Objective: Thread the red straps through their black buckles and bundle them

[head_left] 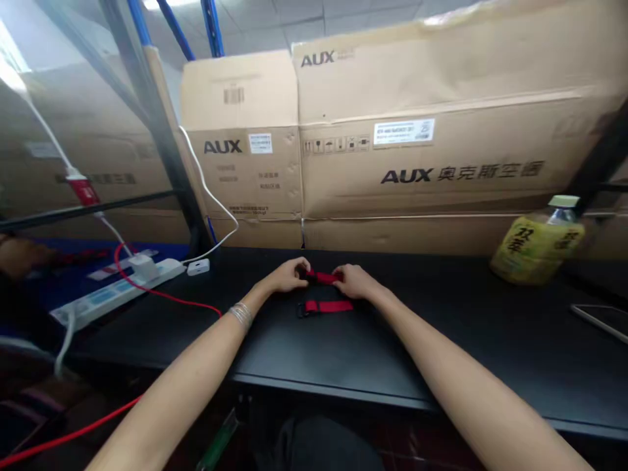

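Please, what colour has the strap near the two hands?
The strap is red, with a dark ring at its end; see the head view.

Large cardboard AUX air-conditioner boxes (422, 131) stand along the back edge of the black bench (417, 347), behind a green-capped plastic drink bottle (537, 245) near the right end. At the left edge lie a white power strip (115, 294), a red cable (167, 294) and a small white adapter (198, 267). A flat dark tablet (601, 320) sits at the right edge, and blue steel shelving uprights (212, 26) rise behind.
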Tool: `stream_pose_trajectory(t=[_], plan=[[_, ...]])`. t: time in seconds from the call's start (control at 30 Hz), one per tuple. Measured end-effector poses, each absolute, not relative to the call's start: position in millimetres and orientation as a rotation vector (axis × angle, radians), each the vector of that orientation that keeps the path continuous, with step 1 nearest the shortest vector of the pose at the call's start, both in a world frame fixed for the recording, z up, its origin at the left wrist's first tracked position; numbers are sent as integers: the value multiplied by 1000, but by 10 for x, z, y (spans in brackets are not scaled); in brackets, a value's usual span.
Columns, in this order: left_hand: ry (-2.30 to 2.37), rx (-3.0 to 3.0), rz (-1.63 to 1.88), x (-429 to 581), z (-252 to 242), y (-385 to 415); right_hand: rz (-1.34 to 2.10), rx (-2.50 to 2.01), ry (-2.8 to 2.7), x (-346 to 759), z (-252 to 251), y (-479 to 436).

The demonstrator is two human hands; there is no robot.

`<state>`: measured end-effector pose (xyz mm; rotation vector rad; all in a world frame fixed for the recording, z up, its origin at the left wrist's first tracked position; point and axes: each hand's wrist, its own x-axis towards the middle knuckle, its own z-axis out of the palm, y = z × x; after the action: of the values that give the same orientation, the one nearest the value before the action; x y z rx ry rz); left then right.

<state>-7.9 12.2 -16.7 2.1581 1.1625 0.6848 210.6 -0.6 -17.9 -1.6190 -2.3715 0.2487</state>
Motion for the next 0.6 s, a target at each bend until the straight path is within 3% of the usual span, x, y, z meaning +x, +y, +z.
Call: stream_pose_trajectory(t=[0.6], plan=[[1180, 2170, 722, -120, -251, 203, 242, -1697, -2329, 2096, -146, -52]])
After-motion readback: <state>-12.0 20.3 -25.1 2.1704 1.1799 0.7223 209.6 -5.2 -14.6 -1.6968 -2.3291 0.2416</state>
